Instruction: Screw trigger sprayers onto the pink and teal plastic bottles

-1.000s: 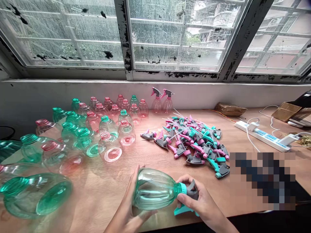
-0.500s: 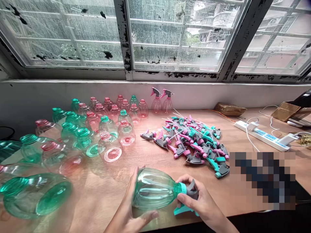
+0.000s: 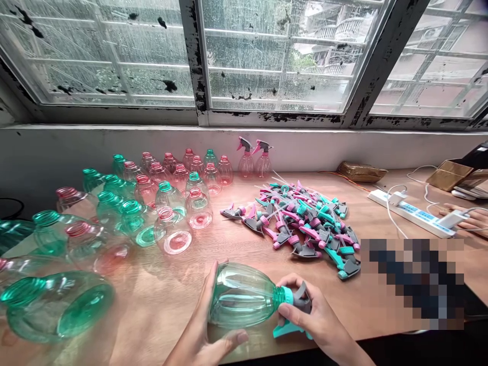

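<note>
My right hand [image 3: 320, 315] is closed around the grey-and-turquoise spray head [image 3: 303, 304], thumb and fingers at its collar. My left hand [image 3: 199, 325] is half open, cupping the base of the green bottle [image 3: 244, 295], its thumb standing off the near side. The bottle lies sideways between my 2 hands, at the front of the desk [image 3: 152, 295]. I judge it light: thin, clear plastic that looks empty, springy enough to dent under a squeeze, and slick on the curved wall. I'd take hold at the base and the stiff collar, and keep clear of the turquoise trigger. Beyond lies a pile of loose spray heads [image 3: 305, 218]; left of it stand uncapped bottles [image 3: 173, 239], and by the wall, 2 pink bottles [image 3: 254, 165] wear spray heads.
</note>
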`<state>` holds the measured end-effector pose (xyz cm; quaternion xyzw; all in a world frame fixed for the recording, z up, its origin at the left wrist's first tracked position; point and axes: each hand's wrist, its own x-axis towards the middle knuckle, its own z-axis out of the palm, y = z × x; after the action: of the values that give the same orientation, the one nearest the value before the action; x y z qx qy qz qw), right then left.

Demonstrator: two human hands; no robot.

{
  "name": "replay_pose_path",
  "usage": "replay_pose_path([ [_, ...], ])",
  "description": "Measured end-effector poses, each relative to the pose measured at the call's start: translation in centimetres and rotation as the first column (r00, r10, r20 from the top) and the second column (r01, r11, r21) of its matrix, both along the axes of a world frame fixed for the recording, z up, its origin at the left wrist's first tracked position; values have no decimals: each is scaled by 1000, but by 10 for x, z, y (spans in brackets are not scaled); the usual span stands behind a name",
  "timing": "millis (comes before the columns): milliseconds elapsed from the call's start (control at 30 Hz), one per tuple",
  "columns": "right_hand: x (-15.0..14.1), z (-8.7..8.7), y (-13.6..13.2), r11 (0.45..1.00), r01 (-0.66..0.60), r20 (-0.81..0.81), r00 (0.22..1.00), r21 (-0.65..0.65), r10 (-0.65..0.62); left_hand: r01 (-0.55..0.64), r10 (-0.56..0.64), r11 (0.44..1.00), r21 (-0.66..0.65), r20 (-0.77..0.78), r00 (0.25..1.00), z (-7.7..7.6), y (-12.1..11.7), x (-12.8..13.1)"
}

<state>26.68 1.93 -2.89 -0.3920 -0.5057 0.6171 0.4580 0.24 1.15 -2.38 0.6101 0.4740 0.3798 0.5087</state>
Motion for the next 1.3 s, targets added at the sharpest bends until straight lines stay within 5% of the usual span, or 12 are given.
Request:
replay_pose_path([
  [333, -1, 0, -1, 1000, 14, 5, 1000, -11, -14, -7, -2, 996, 83, 105, 994, -6, 0, 5],
  [733, 0, -2, 0, 1000, 26, -19, 999, -10, -26, 40, -42, 999, 26, 83, 996, 7, -2, 4],
  [1300, 0, 0, 0, 1000, 13, -25, 1000, -20, -13, -66, 64, 997, 26, 59, 996, -7, -3, 6],
])
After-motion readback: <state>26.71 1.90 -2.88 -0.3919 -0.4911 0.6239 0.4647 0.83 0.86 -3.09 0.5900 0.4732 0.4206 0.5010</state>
